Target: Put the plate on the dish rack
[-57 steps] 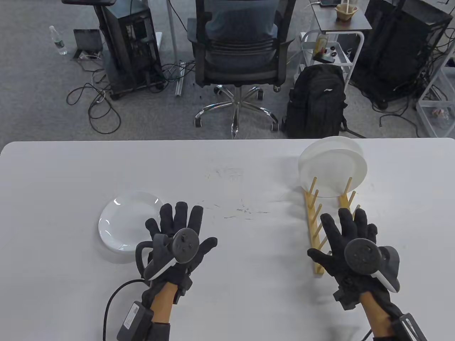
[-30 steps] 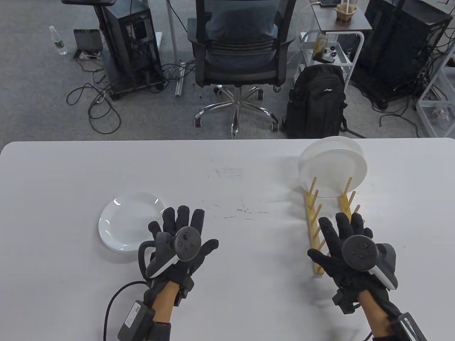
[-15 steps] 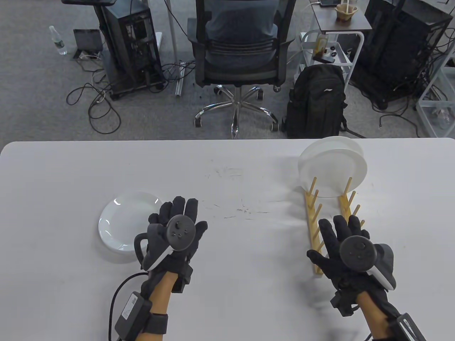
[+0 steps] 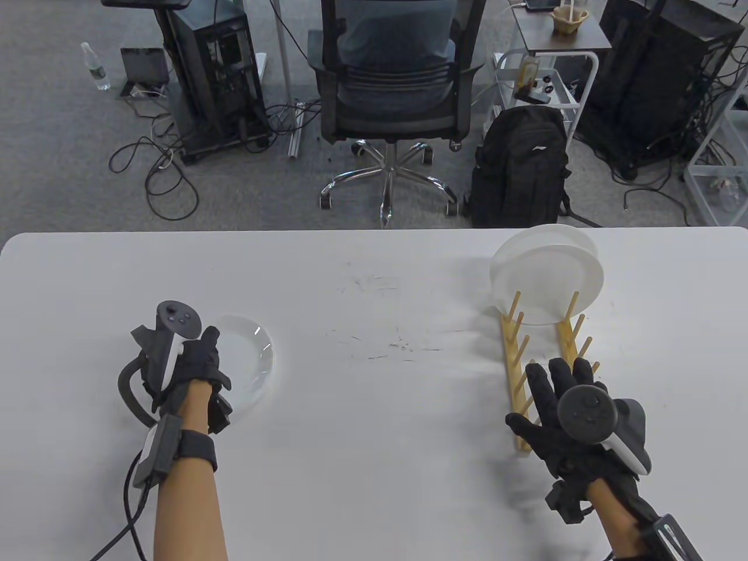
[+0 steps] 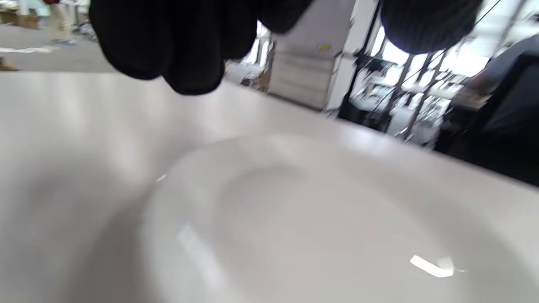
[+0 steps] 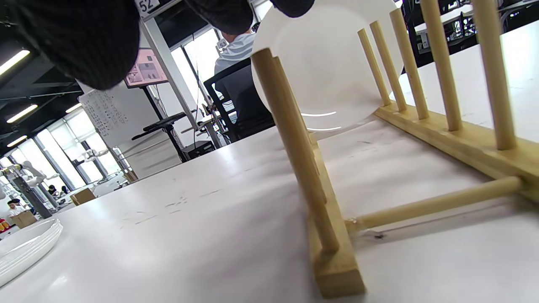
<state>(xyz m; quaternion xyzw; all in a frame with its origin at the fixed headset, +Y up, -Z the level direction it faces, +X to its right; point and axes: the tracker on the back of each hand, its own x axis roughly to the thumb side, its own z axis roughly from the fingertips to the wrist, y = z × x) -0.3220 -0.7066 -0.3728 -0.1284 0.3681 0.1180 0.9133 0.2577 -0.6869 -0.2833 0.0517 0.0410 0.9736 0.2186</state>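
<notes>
Evidently the task is in an early stage of this cycle: the plate [image 4: 248, 365] lies flat on the table [image 4: 374, 280] at near left, on top of a low stack as far as the right wrist view shows, well apart from the rack [image 4: 540, 374] at near right. Two or so white plates [image 4: 546, 274] stand upright in the rack's far slots; the near slots are free. Lifting, carrying across and slotting the plate all remain, as judged from the layout. The left hand [image 4: 184, 365] is turned on edge over the plate's left rim, tracker uppermost and thumb over the plate (in the left wrist view the fingertips [image 5: 185, 54] hang above the rim and table, with no contact plainly visible). Whether it has closed on the rim cannot be told. The right hand [image 4: 570, 418] holds nothing, its fingers spread flat, palm down, over the rack's near end.
</notes>
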